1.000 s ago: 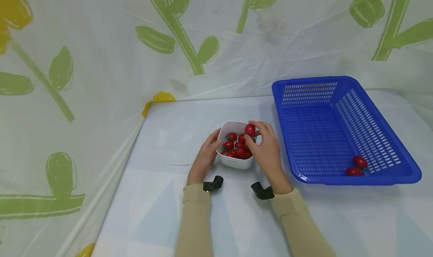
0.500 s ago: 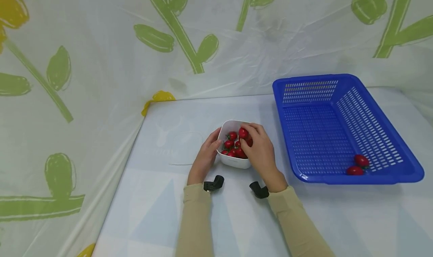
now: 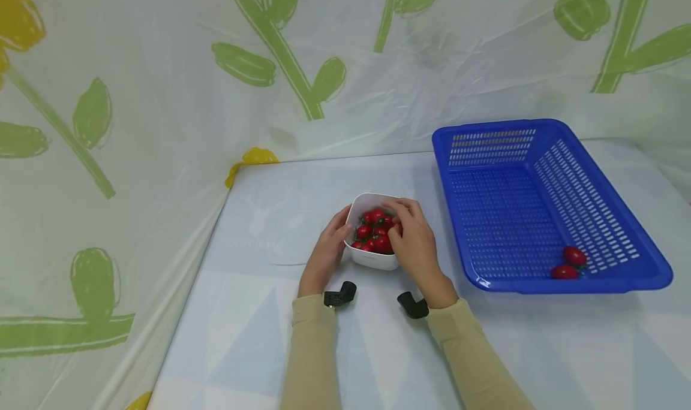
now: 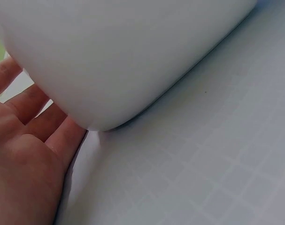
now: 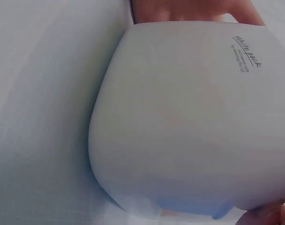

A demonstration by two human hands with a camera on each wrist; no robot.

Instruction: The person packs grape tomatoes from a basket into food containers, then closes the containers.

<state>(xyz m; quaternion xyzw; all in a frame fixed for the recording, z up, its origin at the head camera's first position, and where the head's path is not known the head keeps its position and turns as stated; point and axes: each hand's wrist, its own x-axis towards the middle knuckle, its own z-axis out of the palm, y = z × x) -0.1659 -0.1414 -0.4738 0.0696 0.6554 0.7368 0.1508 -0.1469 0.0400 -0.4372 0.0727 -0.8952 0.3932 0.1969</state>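
A small white square plastic container (image 3: 378, 261) stands on the table, with several cherry tomatoes (image 3: 364, 231) piled inside. My left hand (image 3: 326, 251) holds its left side, the thumb near the rim and the fingers along the outer wall. In the left wrist view those fingers (image 4: 36, 108) lie against the smooth wall. Over the container's right edge is my right hand (image 3: 418, 242), index finger and thumb spread apart above the tomatoes with no tomato showing between them. The right wrist view shows the container's printed wall (image 5: 189, 117), with a fingertip (image 5: 266, 215) at its lower right.
On the right stands a large blue plastic basket (image 3: 499, 224) with slotted sides. Two tomatoes (image 3: 569, 263) lie in its near right corner. A pale cloth with a triangle pattern covers the table (image 3: 259, 326), and a leaf-printed curtain (image 3: 178, 98) hangs behind and to the left.
My right hand has moved left over the container and let go of the tomato it pinched, which now lies among the others. The left hand stays on the container.
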